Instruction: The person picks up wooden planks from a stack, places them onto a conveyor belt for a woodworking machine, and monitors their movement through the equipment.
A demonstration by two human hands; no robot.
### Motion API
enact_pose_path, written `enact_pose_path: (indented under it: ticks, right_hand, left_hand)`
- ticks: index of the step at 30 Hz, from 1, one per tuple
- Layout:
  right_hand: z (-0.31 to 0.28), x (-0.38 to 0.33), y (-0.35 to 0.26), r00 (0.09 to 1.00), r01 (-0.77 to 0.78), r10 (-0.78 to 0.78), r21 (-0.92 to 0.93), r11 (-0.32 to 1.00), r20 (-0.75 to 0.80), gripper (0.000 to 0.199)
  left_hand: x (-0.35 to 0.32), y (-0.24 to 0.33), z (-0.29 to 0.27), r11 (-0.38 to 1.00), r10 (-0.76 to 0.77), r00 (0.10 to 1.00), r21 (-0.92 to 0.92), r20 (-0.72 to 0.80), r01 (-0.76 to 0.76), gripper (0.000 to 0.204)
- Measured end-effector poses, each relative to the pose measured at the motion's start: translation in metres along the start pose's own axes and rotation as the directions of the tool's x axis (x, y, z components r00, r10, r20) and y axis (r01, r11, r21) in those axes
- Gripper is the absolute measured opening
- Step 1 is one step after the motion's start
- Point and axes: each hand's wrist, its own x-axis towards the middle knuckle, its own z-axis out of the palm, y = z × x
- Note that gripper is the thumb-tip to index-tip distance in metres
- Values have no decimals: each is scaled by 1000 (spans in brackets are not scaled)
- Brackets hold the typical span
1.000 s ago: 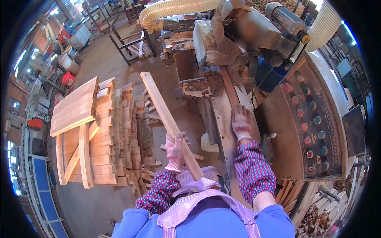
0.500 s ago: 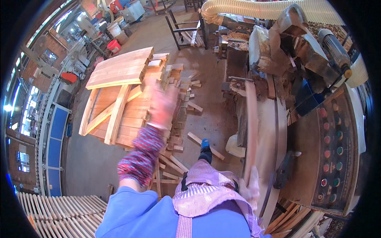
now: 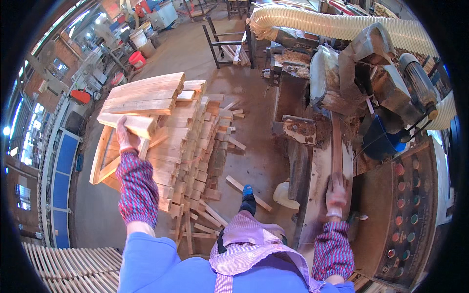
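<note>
My left hand (image 3: 126, 135) is closed over a squared wooden board (image 3: 139, 125) on the near side of the stack's top layer. Its fingers curl across the board's upper face. Below lies a tall stack of pale boards (image 3: 171, 139), with slanted pieces under the top layer. On the right, my right hand (image 3: 336, 193) lies flat, fingers pointing forward, on the near end of a narrow reddish wooden strip (image 3: 336, 139). The strip rests on the metal machine bed (image 3: 315, 195), and its far end goes out of sight under the dusty machine head (image 3: 364, 73).
A panel of coloured buttons (image 3: 403, 215) stands right of the bed. A ribbed hose (image 3: 337, 27) crosses behind the machine. Loose offcuts (image 3: 207, 215) lie on the floor by the stack, near my foot (image 3: 248, 190). Slatted wood (image 3: 73, 263) fills the lower left.
My left hand has moved left from above the stack's right side onto a board. My right hand has moved forward along the bed, and the wooden strip now lies farther right, against the machine.
</note>
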Motion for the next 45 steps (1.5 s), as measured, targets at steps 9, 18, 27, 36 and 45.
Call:
enact_pose_path:
  ticks: [9,18,27,36,45]
  right_hand:
    - [-113,-6,-173,916,126,-400,920,372,36,48]
    - [-141,-189,-145,983,122,-186,789,602,-10,59]
    - [-84,-175,-54,995,-30,31,11,999,-92,54]
    - [-3,49,-21,997,-2,7,70,998,-72,50]
    - [-99,-134,-161,932,-120,-254,879,461,260,81]
  left_hand:
    - [-275,-113,69,995,93,964,7,249,-97,44]
    - [-374,-244,84,933,-306,804,330,511,145,50]
    - [-352,-261,89,879,-451,761,381,466,287,38]
    - [-345,-266,81,923,-381,789,257,483,288,40]
    - [-336,-255,99,729,-179,528,472,830,-496,72]
